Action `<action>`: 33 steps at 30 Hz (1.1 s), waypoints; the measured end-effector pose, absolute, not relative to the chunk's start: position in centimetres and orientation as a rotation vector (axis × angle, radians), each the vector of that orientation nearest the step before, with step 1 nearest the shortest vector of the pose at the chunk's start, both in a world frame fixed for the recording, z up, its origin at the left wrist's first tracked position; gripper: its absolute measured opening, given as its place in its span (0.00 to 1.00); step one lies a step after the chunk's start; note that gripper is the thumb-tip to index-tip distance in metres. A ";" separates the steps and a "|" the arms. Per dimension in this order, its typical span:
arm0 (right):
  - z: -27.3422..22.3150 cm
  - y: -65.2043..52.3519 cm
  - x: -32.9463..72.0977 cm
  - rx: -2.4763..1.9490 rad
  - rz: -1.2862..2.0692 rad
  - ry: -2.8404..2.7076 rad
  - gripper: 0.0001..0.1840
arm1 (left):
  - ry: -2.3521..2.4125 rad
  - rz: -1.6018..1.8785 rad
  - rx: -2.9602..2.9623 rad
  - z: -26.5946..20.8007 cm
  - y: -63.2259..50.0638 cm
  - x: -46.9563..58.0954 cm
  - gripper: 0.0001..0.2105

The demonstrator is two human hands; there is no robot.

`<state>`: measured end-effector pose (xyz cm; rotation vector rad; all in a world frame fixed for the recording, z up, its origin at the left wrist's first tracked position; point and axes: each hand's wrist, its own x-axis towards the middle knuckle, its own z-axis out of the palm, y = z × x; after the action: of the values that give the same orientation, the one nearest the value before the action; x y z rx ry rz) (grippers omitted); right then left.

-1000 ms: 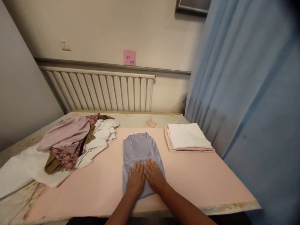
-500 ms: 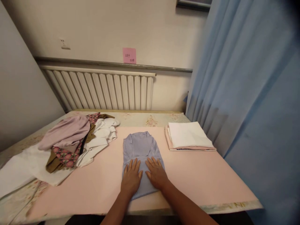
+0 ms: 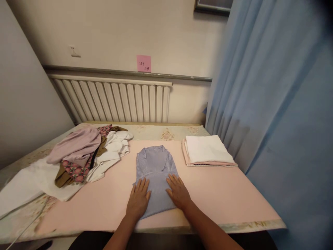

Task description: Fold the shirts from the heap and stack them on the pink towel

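A light blue, finely striped shirt [image 3: 156, 165] lies folded into a long narrow shape in front of me on a pink cloth [image 3: 114, 194]. My left hand [image 3: 138, 198] rests flat on its lower left edge, fingers stretched out. On the lower right edge lies my right hand [image 3: 179, 191], also flat with the fingers extended. The shirt's near end shows between the two hands and looks fairly smooth. Its upper part has folds along both sides. Neither hand grips the fabric.
A loose heap of clothes [image 3: 75, 147], mauve, floral, brown and white, lies at the left. Folded pieces with white on top [image 3: 208, 149] are stacked at the right. A blue curtain [image 3: 260, 97] hangs along the right side; a radiator [image 3: 111, 99] stands behind the table.
My hands have slid apart, the left one outward to the left and the right one slightly to the right. The shirt's near part is more exposed between them.
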<state>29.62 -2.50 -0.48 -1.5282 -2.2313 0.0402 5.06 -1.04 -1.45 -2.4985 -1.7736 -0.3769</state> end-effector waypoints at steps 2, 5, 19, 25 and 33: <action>-0.5 -2.7 29.7 -1.525 0.032 -2.228 0.25 | -1.843 -0.343 -2.471 -0.9 -1.4 5.4 0.24; -0.6 -2.7 29.8 -1.530 0.013 -2.226 0.25 | -1.919 -0.338 -2.375 0.3 -1.9 7.2 0.23; -0.8 -2.5 30.0 -1.520 -0.025 -2.206 0.23 | -1.718 -0.349 -2.515 -0.4 -3.0 10.8 0.24; 1.2 -3.3 28.7 -1.615 0.038 -2.124 0.21 | -1.731 -0.340 -2.527 0.0 -3.0 11.0 0.24; 0.4 -6.9 25.5 -1.345 0.032 -2.351 0.31 | -1.705 -0.280 -2.565 -0.3 -2.8 10.7 0.25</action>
<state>25.48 -6.86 0.39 -1.3454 -2.3513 0.0317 10.66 -2.82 -0.33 -2.5646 -1.7048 -0.2798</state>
